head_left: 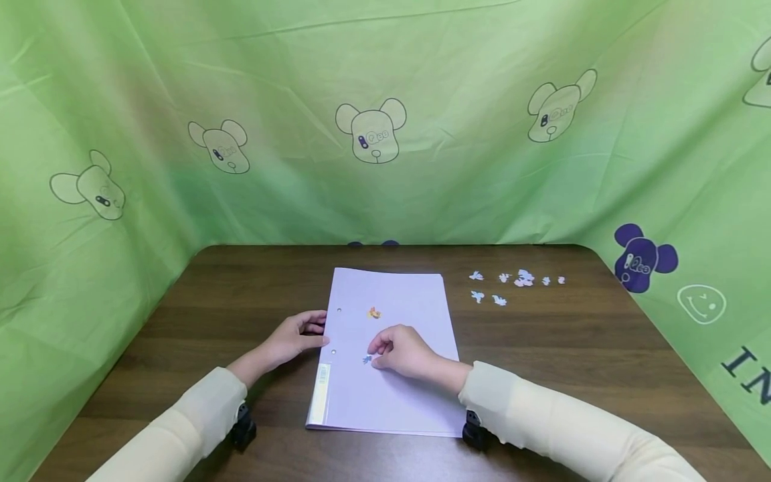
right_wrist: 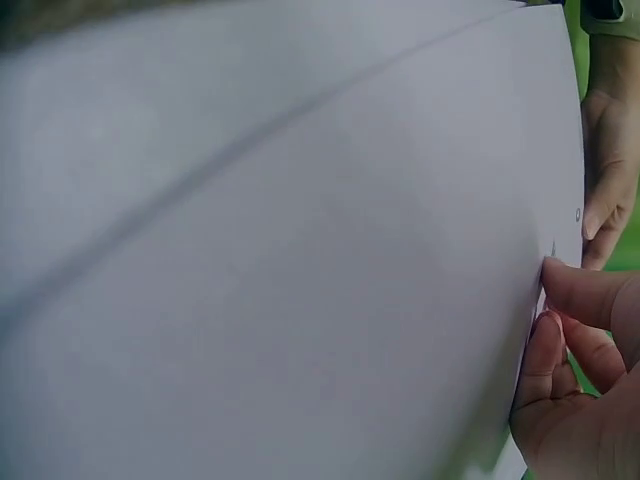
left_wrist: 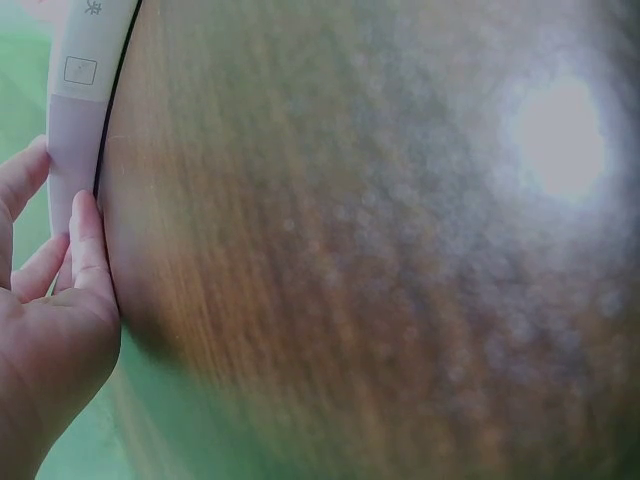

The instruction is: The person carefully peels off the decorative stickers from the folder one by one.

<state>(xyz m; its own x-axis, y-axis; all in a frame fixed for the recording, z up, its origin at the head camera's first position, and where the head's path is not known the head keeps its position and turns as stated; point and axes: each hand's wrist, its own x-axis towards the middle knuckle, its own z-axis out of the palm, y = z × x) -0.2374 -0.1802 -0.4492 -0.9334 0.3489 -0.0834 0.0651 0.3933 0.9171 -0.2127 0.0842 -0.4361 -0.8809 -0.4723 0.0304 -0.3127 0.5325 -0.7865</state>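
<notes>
On the dark wooden table [head_left: 602, 348] I see a pale lilac folder [head_left: 409, 395] lying flat, my left hand [head_left: 293, 340] steadying its punched spine edge with relaxed fingers, my right hand [head_left: 405, 351] curled, fingertips pressing a small blue sticker [head_left: 367, 359] below an orange sticker [head_left: 374, 312].

the left hand [left_wrist: 50, 330] rests its fingertips [left_wrist: 85, 215] against the folder's edge [left_wrist: 75, 130] beside the blurred brown table [left_wrist: 350, 280].

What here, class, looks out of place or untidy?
Nothing stands out. The folder lies flat on the table, two stickers on it, and the loose stickers sit grouped beside it.
</notes>
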